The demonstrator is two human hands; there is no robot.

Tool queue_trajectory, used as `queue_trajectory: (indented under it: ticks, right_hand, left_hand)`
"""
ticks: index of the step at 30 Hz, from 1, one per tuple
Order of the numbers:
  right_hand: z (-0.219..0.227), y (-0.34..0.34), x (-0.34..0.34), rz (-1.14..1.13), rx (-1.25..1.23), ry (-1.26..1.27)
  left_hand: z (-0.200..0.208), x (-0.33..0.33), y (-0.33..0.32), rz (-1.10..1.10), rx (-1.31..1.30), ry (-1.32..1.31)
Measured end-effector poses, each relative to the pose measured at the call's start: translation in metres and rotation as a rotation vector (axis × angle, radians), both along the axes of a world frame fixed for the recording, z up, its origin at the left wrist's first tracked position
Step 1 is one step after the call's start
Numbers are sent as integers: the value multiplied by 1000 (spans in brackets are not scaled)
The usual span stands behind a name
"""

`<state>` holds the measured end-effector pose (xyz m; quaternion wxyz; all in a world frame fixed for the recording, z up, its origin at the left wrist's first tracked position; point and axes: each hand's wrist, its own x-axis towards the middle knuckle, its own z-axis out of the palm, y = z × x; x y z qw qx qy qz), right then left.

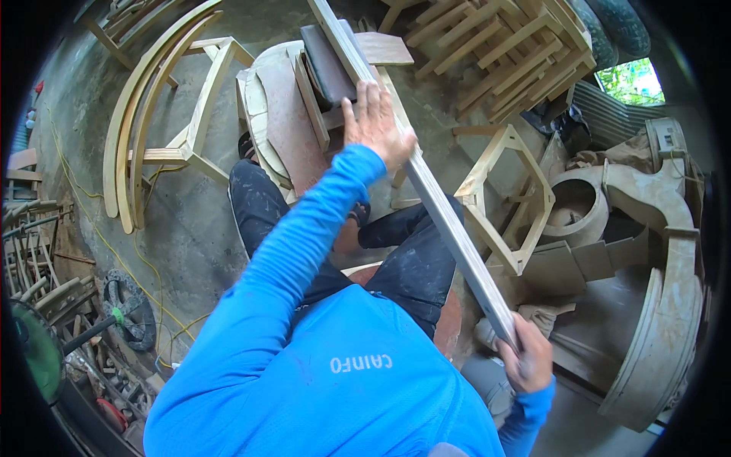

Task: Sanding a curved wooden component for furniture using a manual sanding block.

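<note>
A long pale wooden bar point(461, 242) runs slantwise across the view, from the top middle down to the lower right. My right hand point(527, 352) is wrapped round its near end. Farther up, my left hand point(378, 126) lies on top of the bar, its fingers stretched out along it and the thumb out on the right side. Just left of the bar's far part stands a dark grey slab point(327, 67), beside an upright wooden strip point(311, 100). Below these lies a thin brown board point(285, 114) on a pale curved piece. What touches the bar's underside is hidden.
Curved wooden strips point(126, 129) lean by a wooden frame point(209, 99) at left. Stacked wooden frames point(518, 53) stand at back right. A six-sided frame point(525, 164) and a beige ducted machine point(674, 228) are on the right. Yellow cord point(99, 236) crosses the floor.
</note>
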<state>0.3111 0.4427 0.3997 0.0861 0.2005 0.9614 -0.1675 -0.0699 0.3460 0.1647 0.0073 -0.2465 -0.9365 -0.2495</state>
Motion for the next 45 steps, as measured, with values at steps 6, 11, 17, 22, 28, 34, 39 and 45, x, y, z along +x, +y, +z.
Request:
queue_trajectory:
  ticks: [6,11,17,22,28,34,39,45]
  right_hand:
    - [-91,-10,-122,97,81,179]
    - [-136,-23,-217,171,236,259]
    - [-173,-31,-304,143,287,315]
    - [-201,-44,-376,128,281,342]
    - [-229,-47,-450,109,286,463]
    - [-241,-54,-532,110,295,559]
    - [-246,-58,-586,59,272,618]
    - [-244,-54,-600,61,286,674]
  left_hand:
    - [-21,-168,-17,-25,-184,111]
    - [-39,-287,-32,-2,-168,277]
    - [-3,-367,-28,-59,-61,117]
    - [4,-448,-54,-355,388,-23]
    - [112,-389,-72,101,449,-480]
    - [77,-452,-59,187,500,-334]
    - [52,-514,-31,259,555,-189]
    - [31,-588,0,169,576,-273]
